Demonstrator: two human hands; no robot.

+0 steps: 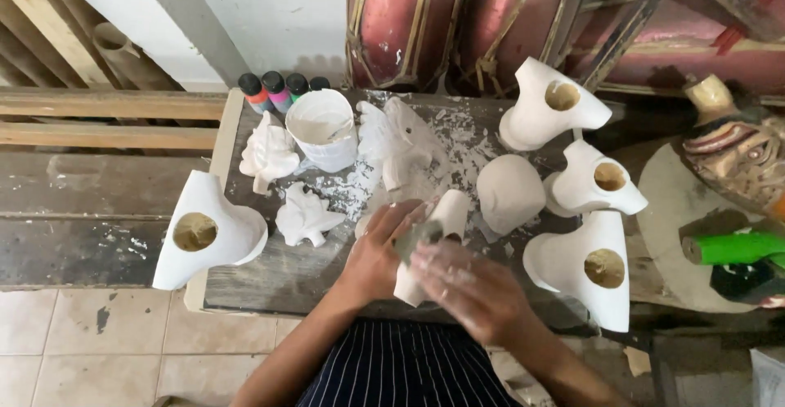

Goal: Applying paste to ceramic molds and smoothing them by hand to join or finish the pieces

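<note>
Head view looks straight down on a dark, worn wooden workboard (270, 272) dusted with white powder, where a person works seated, a striped dark apron (405, 366) over the lap. The left hand (378, 253) wraps its fingers around a small white unpainted carved piece (441, 220), roughly cylindrical, holding it tilted over the near edge of the board so that one face is turned up to the other hand. The right hand (468, 286) is closed around a small grey-green abrasive pad (419, 239) pressed against that piece; the hand is blurred, so the exact finger grip cannot be made out, and its skin is coated in white dust.

Other white pieces stand well apart from the hands: three hollow white forms with round openings (589, 174) on the right, one like them (204, 231) overhanging the left edge, a rounded white lump (509, 190) just beyond the held piece, and leaf-like white carvings (304, 217) on the left. A white plastic cup (323, 129) with pale contents stands at the back beside small dark-capped paint bottles (278, 89), likely kept away from the dust.

Much of the held piece is covered by both hands, so its shape is uncertain. A painted carved figure (736, 149) and a green cylindrical object (732, 247) are cut off at the right edge.
</note>
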